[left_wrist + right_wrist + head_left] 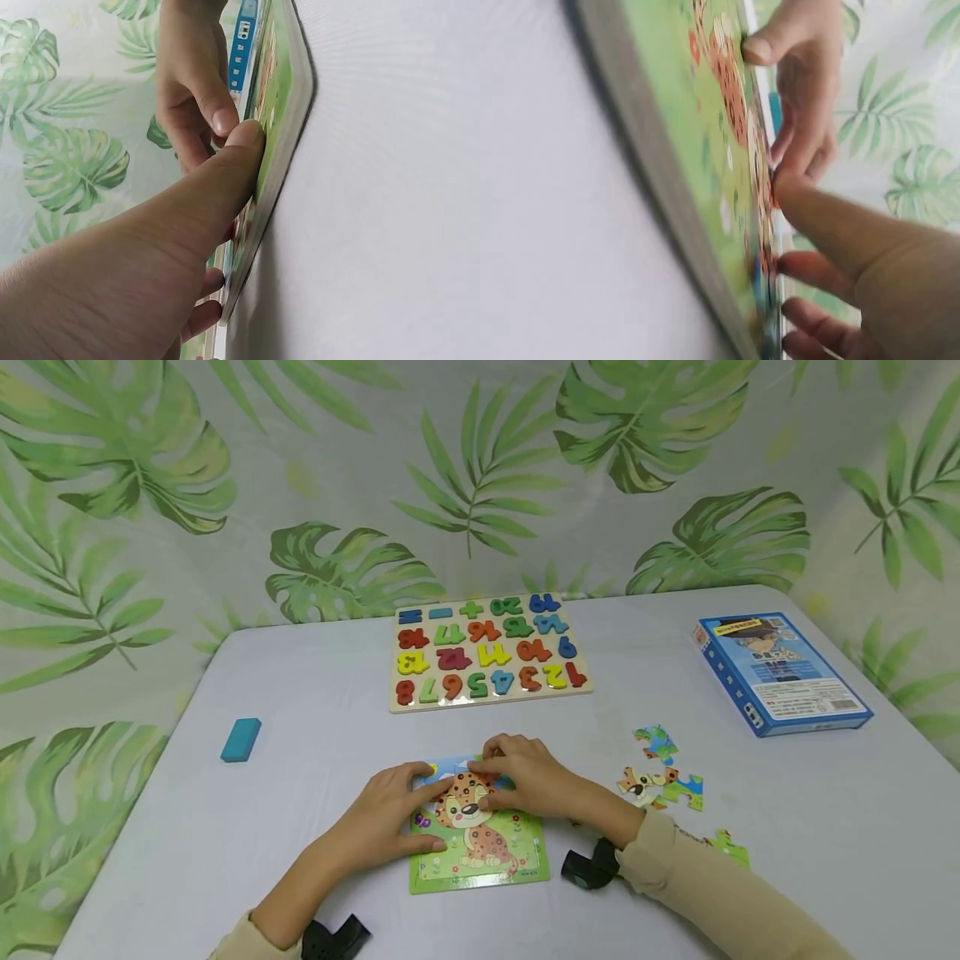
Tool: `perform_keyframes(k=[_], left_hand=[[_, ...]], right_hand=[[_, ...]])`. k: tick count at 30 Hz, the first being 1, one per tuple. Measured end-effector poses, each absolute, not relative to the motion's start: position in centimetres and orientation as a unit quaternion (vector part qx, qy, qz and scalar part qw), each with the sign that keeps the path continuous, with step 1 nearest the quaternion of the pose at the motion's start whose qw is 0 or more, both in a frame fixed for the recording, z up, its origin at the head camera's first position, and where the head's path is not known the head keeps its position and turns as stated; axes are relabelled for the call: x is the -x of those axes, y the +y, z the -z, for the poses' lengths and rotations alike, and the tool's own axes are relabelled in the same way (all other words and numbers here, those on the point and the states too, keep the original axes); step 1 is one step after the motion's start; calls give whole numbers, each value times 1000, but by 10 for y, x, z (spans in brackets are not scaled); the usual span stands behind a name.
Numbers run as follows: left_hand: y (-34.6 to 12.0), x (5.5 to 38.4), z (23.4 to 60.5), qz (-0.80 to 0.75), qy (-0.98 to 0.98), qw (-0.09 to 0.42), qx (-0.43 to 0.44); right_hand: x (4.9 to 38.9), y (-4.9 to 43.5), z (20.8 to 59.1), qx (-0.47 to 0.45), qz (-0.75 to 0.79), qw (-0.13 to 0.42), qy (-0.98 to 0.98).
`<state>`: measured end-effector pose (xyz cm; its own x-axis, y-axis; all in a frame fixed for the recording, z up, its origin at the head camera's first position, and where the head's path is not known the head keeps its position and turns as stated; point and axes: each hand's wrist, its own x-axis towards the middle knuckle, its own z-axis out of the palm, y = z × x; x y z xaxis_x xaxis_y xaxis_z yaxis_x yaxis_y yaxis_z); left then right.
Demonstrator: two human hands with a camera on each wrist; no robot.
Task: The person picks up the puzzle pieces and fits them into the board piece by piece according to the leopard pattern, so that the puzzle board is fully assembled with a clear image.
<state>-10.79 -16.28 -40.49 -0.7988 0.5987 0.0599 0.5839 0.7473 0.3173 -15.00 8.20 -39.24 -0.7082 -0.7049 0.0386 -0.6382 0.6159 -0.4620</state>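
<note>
A leopard jigsaw puzzle (487,860) lies flat in its green-bordered board near the front of the table. My left hand (386,814) rests on its left side, fingers spread over the leopard's head and the top left corner, thumb on the grass. On the upper right part, my right hand (528,772) touches the picture with its fingertips and covers that corner. The right wrist view shows the right hand's fingers (817,326) spread along the puzzle's surface. In the left wrist view the left thumb (244,139) presses on the board close to its edge.
Loose jigsaw pieces (656,742) lie right of the board, some with a dog's face (641,785), others partly behind the right forearm. Behind stands a wooden number board (491,697). A blue box (780,672) lies back right, a teal block (241,740) at left.
</note>
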Motion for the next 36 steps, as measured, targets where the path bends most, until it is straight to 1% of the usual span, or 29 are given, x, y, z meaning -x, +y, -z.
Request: perform_keyframes(k=[4, 7, 8, 10, 17, 21, 24, 29, 36], left_hand=[[-164, 107, 407, -173, 932, 21, -317], [-164, 108, 408, -175, 932, 20, -316], [-164, 108, 409, -176, 932, 19, -315], [-164, 107, 409, -177, 933, 18, -314], [-164, 107, 409, -176, 933, 15, -313], [-164, 107, 409, -175, 934, 17, -312], [-164, 106, 408, -178, 933, 20, -311], [-164, 106, 408, -177, 933, 19, -313], [-164, 106, 408, -180, 933, 19, -311]], right_hand=[[151, 92, 389, 352, 279, 135, 883], [151, 104, 382, 322, 337, 150, 872], [151, 109, 378, 313, 355, 147, 868], [150, 120, 371, 305, 383, 125, 863], [146, 175, 351, 305, 408, -10, 861], [146, 209, 352, 271, 393, -45, 878], [146, 232, 358, 248, 398, -47, 882], [149, 262, 372, 211, 412, -23, 886], [154, 283, 392, 177, 399, 7, 900]])
